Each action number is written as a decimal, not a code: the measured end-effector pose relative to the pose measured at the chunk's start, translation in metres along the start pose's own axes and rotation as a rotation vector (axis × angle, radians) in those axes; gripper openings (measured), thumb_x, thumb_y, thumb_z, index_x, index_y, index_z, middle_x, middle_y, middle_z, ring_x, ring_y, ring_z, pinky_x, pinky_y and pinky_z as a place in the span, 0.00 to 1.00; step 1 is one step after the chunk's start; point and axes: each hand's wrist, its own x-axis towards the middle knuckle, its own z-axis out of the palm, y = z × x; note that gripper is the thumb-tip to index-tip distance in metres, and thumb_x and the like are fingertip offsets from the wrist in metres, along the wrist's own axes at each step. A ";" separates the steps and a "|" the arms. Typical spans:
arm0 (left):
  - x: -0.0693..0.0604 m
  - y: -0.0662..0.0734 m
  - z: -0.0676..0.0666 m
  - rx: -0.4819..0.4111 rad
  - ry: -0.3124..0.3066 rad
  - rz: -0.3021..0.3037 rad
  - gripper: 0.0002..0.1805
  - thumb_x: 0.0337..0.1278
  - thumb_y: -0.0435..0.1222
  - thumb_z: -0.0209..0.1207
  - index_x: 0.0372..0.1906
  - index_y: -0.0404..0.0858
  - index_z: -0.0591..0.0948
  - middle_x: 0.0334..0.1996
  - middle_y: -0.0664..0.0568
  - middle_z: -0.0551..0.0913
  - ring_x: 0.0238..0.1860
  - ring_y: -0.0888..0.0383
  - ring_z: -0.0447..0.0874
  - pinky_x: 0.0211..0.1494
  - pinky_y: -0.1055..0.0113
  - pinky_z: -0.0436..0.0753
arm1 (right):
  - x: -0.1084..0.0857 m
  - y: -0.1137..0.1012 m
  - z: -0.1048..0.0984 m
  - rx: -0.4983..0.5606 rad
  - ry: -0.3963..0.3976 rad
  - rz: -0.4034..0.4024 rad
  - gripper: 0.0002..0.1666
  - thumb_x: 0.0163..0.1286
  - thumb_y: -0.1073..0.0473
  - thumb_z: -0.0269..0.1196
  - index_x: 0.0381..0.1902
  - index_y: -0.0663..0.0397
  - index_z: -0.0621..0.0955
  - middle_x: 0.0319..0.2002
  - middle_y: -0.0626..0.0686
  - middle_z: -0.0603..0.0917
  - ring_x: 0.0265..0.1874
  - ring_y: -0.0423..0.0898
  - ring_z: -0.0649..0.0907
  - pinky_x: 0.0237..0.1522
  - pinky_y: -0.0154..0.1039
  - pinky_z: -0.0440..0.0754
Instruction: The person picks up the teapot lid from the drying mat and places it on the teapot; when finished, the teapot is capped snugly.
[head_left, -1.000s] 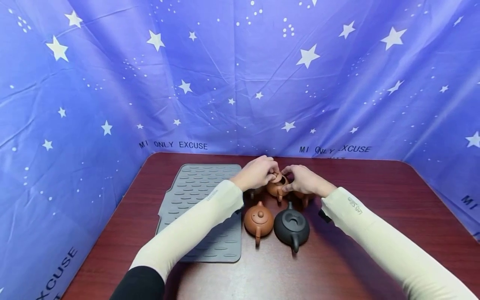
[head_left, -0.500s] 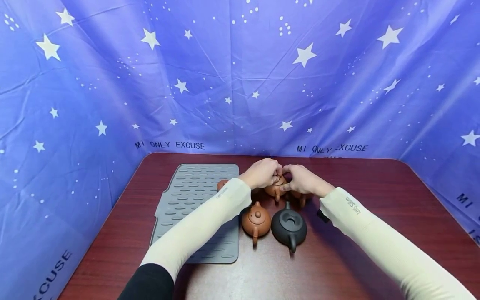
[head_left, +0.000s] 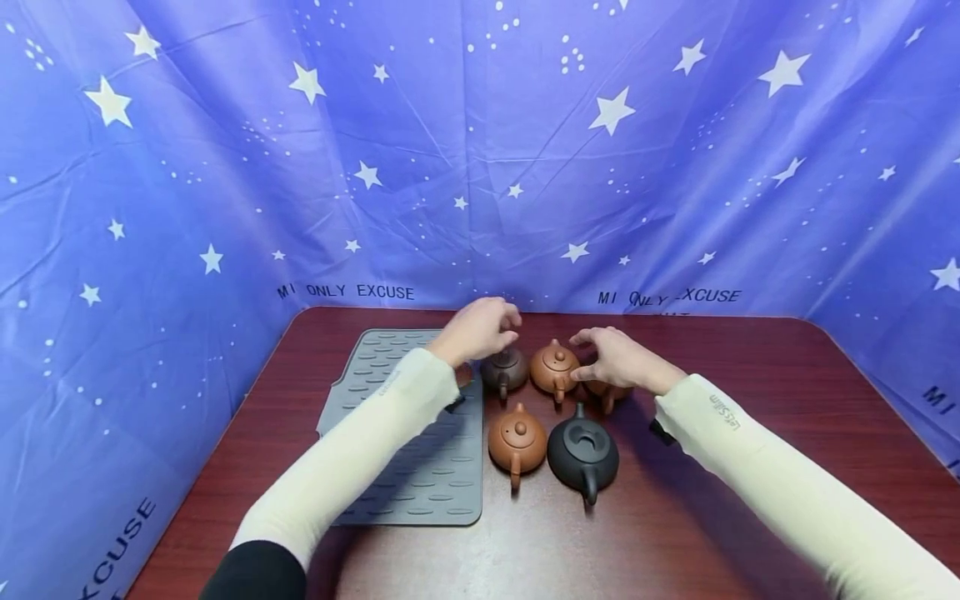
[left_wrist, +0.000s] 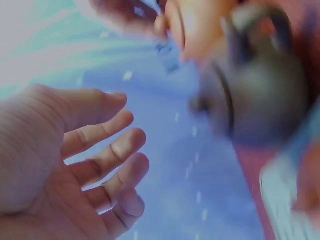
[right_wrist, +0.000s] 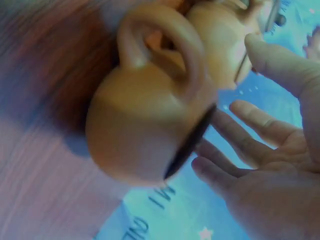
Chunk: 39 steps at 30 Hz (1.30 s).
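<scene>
In the head view, a brown clay teapot (head_left: 553,367) with its lid on stands in the back row. My right hand (head_left: 621,360) is at its right side, thumb and fingers spread; whether the thumb touches it I cannot tell. Below that hand is a lidless clay teapot (right_wrist: 140,120), its dark opening showing in the right wrist view. My left hand (head_left: 480,329) hovers over a dark brown teapot (head_left: 505,368). Its fingers are loosely bent and hold nothing, as the left wrist view (left_wrist: 75,160) confirms. That view is blurred around the teapots.
In front stand another brown clay teapot (head_left: 517,442) and a larger black teapot (head_left: 585,454). A grey ridged mat (head_left: 442,492) lies on the left, with a reddish-brown thing (head_left: 465,375) on it partly hidden by my left arm. A starry blue curtain (head_left: 480,167) hangs behind the table.
My left hand set the lid onto the middle clay teapot, let go of it and moved left. My right hand has drawn slightly right, away from that teapot.
</scene>
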 end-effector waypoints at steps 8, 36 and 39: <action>-0.054 -0.056 -0.012 -0.064 0.050 -0.067 0.13 0.57 0.39 0.63 0.47 0.41 0.81 0.39 0.50 0.80 0.42 0.54 0.78 0.45 0.60 0.75 | -0.026 0.022 -0.024 0.008 0.056 -0.004 0.33 0.58 0.57 0.69 0.58 0.67 0.73 0.54 0.66 0.76 0.52 0.63 0.75 0.51 0.58 0.71; -0.082 -0.085 0.039 -0.115 0.013 -0.041 0.14 0.56 0.35 0.64 0.49 0.45 0.81 0.33 0.55 0.77 0.34 0.57 0.74 0.38 0.62 0.74 | -0.051 0.068 -0.002 0.115 0.087 -0.033 0.31 0.61 0.54 0.67 0.57 0.67 0.73 0.49 0.65 0.80 0.49 0.61 0.78 0.49 0.57 0.73; -0.080 -0.084 0.039 -0.103 0.005 -0.033 0.15 0.56 0.35 0.64 0.49 0.45 0.81 0.33 0.54 0.77 0.34 0.57 0.74 0.39 0.61 0.73 | -0.052 0.069 -0.003 0.115 0.087 -0.037 0.31 0.61 0.54 0.67 0.57 0.67 0.73 0.49 0.65 0.79 0.50 0.61 0.78 0.50 0.57 0.72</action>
